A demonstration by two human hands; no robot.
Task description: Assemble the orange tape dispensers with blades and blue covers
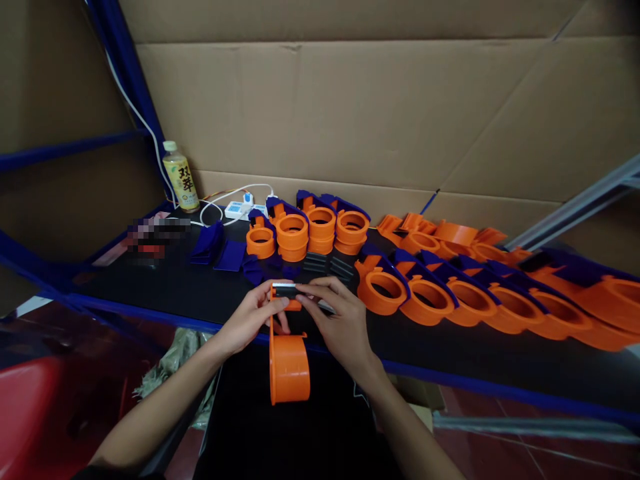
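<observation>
An orange tape dispenser (290,369) hangs from my left hand (256,315), ring end down, in front of the table edge. My left thumb and fingers are closed around its upper end. Along that top end runs a toothed metal blade (284,285) over a black strip (285,292). My right hand (341,319) pinches at the right end of the black strip, thumb and fingertips together. Just beyond the hands lie dark blue pieces (254,271) and stacks of dark strips (343,269).
Orange dispensers with blue parts (383,291) stand in a row to the right; stacked ones (292,237) stand behind. Loose orange parts (457,233) lie at the back right. A drink bottle (181,179), a white power strip (239,210) and flat blue pieces (230,255) are left.
</observation>
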